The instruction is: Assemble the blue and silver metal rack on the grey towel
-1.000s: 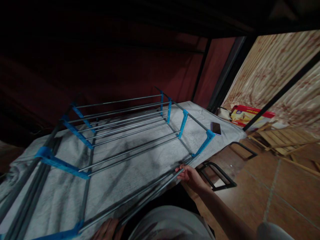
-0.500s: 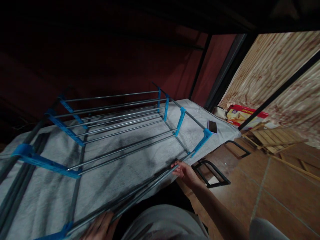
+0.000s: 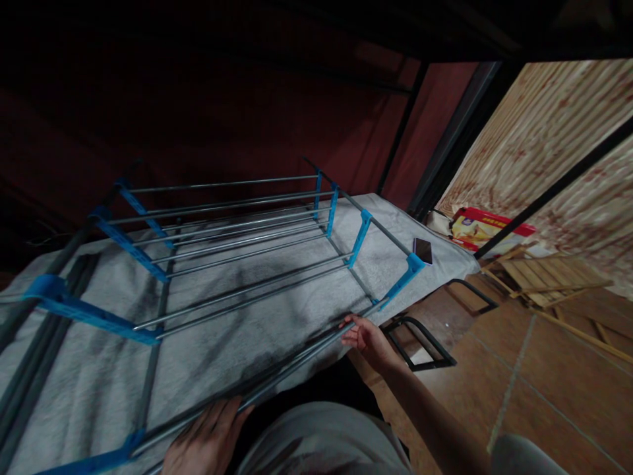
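Note:
A rack of grey metal rods (image 3: 247,241) joined by blue plastic brackets (image 3: 93,316) rests on a grey cloth-covered surface (image 3: 208,369). At its near side, two long rods run close together in front of my body. My left hand (image 3: 208,435) lies over the left part of these near rods, its fingers curled onto them. My right hand (image 3: 366,343) holds the front metal rod (image 3: 301,365) close to its right end, fingers around it. That end meets a blue corner bracket (image 3: 405,280). My left thumb is partly hidden.
A phone (image 3: 422,251) lies on the cloth at the right. Beyond stand a red and yellow box (image 3: 487,226) and a folded wooden chair or rack (image 3: 548,280). Black metal frames (image 3: 425,343) are on the tiled floor. A dark post (image 3: 403,125) rises behind.
My left hand has moved up and slightly right along the near rods, and more of it shows. The two near rods now lie closer together. My right hand stays almost in place.

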Action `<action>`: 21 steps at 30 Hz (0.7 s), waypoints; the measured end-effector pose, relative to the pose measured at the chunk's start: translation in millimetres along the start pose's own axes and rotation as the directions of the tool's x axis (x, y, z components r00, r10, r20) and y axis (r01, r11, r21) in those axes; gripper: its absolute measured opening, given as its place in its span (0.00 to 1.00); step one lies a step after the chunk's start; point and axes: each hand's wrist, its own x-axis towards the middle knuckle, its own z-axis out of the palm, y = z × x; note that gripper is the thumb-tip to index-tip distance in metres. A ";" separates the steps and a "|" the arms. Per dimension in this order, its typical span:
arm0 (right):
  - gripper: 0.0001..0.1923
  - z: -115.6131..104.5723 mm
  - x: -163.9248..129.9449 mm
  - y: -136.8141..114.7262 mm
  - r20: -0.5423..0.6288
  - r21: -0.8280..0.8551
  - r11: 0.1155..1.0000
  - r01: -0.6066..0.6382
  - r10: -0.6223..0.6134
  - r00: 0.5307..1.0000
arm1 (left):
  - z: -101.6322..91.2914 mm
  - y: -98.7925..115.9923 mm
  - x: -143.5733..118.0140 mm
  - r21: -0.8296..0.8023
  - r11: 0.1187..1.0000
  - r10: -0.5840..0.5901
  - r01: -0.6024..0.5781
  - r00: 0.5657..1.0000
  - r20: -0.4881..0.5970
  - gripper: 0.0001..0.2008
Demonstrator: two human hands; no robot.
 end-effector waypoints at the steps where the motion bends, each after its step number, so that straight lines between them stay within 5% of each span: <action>1: 0.16 1.4 -2.9 0.9 0.014 -0.011 1.000 -0.024 0.024 1.000 | -1.1 3.4 5.2 0.012 1.000 0.021 -0.020 0.999 -0.038 0.23; 6: 0.16 24.3 -34.0 1.9 0.267 -0.286 0.938 -0.195 0.273 0.924 | -8.2 30.3 25.8 0.031 0.999 -0.023 0.024 0.999 -0.031 0.20; 10: 0.13 55.0 -52.9 -11.7 0.482 -0.486 0.874 0.006 0.263 0.836 | -17.5 54.4 37.2 0.005 0.994 -0.106 0.106 0.987 0.117 0.15; 17: 0.16 121.6 -25.8 -11.9 0.607 -0.631 0.700 0.335 0.177 0.775 | -32.4 70.3 47.4 -0.026 0.995 -0.093 0.101 0.974 0.205 0.17; 21: 0.13 157.5 -12.2 5.2 0.738 -0.621 0.600 0.504 0.233 0.633 | -28.8 72.0 48.7 -0.037 0.996 -0.078 0.086 0.980 0.184 0.15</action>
